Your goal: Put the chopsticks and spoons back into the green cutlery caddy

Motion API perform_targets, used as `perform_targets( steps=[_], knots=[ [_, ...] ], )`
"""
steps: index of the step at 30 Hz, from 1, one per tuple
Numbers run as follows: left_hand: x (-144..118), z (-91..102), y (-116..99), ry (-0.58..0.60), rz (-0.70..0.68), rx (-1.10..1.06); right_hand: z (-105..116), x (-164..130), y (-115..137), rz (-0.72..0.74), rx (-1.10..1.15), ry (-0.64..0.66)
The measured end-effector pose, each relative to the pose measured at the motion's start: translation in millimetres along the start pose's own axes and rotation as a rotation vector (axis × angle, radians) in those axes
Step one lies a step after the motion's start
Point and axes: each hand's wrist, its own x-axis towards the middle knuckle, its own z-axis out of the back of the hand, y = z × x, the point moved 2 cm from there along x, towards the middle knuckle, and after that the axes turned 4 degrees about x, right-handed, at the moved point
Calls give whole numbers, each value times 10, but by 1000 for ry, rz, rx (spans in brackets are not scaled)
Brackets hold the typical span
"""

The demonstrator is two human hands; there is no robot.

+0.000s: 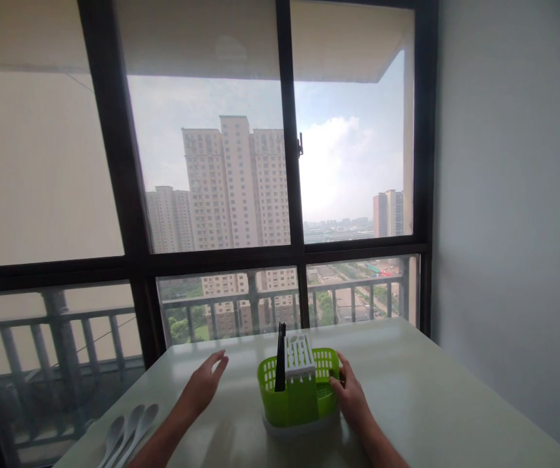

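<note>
On table (431, 390) | green slotted caddy (297, 390), white insert; right hand (351, 393) grip clasping it; left hand (206, 383) spread

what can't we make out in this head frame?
- Green caddy: its contents besides the black chopsticks, hidden by its walls and white insert.
- Right hand: fingertips hidden behind the caddy rim.
- White spoons: handles cut off by the bottom edge.
- Left hand: whether it touches the table.

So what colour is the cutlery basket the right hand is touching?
Bright green, with a white slotted insert; the basket shows clearly in the head view.
</note>
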Motion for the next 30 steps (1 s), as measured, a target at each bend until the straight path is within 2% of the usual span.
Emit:
perform_targets(
  steps=[3, 6, 9, 13, 19, 24, 27, 30],
  knots=[
    [103, -303, -581, 213, -78, -177, 3, -9, 8, 5, 2, 11],
    [173, -645, -942, 354, -128, -262, 9, -23, 17, 17, 3, 12],
    [213, -905, -1132, 420, -154, -308, 28, -29, 18, 26, -10, 1],
    [242, -1025, -1195, 400, -153, -297, 56, -32, 36, 25, -36, -32],
    [263, -986, -1119, 255, -122, -264, 40, -32, 76, 27, -47, -57],
    [219, -942, -1106, 91, -85, -417, 44, -23, 54, 34, -30, -76],
    [232, -781, -1125, -106, -39, -574, 54, -28, 51, 33, -46, -78],
    [288, -405, -1138, -384, -7, -708, 58, -38, 65, 20, -62, -62]
  ],
)
